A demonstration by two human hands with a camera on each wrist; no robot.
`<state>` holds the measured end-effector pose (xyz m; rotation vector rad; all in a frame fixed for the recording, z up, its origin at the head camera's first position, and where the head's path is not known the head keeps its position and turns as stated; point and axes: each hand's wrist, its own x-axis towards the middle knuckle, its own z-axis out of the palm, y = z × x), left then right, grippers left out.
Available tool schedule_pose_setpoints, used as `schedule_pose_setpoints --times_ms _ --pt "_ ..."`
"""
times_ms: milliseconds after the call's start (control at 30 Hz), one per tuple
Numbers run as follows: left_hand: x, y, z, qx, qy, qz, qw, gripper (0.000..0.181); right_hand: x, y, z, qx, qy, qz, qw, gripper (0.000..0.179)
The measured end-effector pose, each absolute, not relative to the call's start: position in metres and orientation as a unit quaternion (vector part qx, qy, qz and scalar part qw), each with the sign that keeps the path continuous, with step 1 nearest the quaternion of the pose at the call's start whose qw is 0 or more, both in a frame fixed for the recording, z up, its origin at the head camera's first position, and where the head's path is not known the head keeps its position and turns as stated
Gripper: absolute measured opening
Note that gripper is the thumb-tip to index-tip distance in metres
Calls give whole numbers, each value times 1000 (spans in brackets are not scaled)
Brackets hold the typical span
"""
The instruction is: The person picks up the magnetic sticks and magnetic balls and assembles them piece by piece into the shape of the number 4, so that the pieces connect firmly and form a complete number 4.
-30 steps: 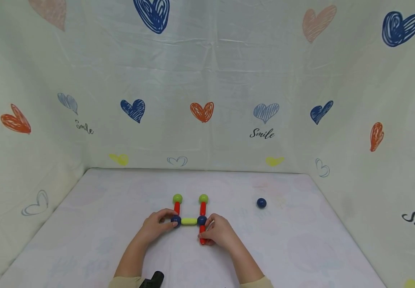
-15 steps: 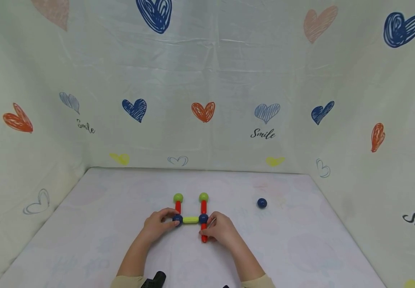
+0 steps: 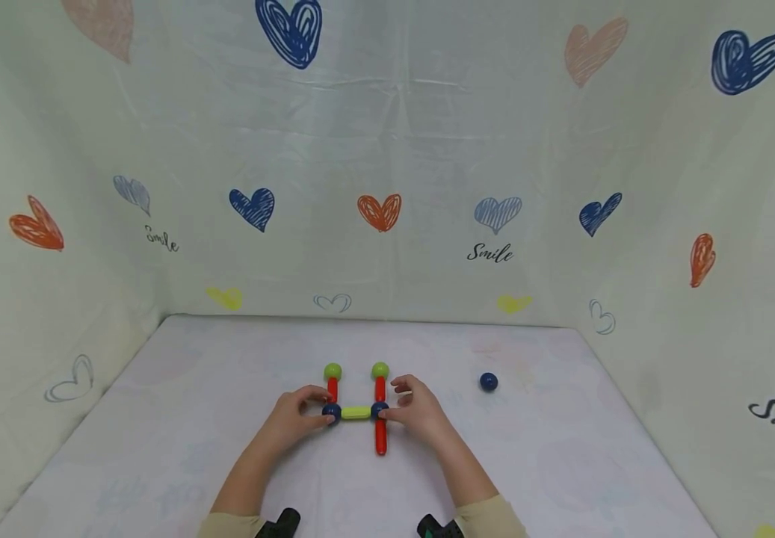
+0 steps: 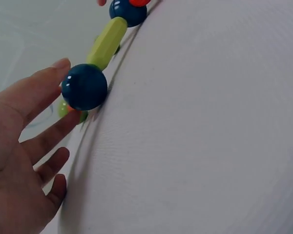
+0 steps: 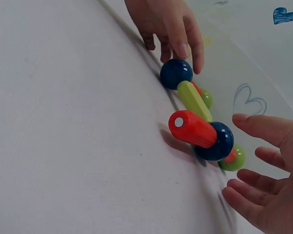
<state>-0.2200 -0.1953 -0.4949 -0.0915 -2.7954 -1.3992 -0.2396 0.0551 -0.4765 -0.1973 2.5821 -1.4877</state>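
A frame of toy rods and balls lies on the table. A yellow-green rod (image 3: 356, 412) joins two dark blue balls. From each ball a red rod runs back to a light green ball (image 3: 380, 370). A third red rod (image 3: 381, 437) points toward the person from the right blue ball (image 5: 219, 141). My left hand (image 3: 296, 415) holds the left blue ball (image 4: 84, 87) between thumb and finger. By the right blue ball is my right hand (image 3: 419, 409), fingers spread; in the right wrist view the thumb is apart from it.
A loose dark blue ball (image 3: 489, 382) lies on the white-covered table (image 3: 562, 448), to the right of the frame. A pale cloth wall (image 3: 427, 284) printed with hearts rises behind and at both sides.
My right hand has let go of the near red rod, moved slightly back, and opened its fingers. The left hand keeps its hold on the left blue ball.
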Motion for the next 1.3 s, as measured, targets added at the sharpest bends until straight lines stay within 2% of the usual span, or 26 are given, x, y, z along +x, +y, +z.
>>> schedule_pose_setpoints --times_ms 200,433,700,1300 --pt "-222 -199 -486 -27 -894 -447 -12 53 -247 57 -477 -106 856 -500 73 59" --pt "-229 -202 -486 -46 -895 -444 -22 76 -253 55 -481 -128 859 -485 99 70" --pt "-233 -201 -484 -40 -907 -416 -41 90 -256 55 -482 -136 870 -460 109 79" --pt "-244 -199 -491 -64 -906 -417 -38 86 -266 59 -486 -148 877 -441 119 73"
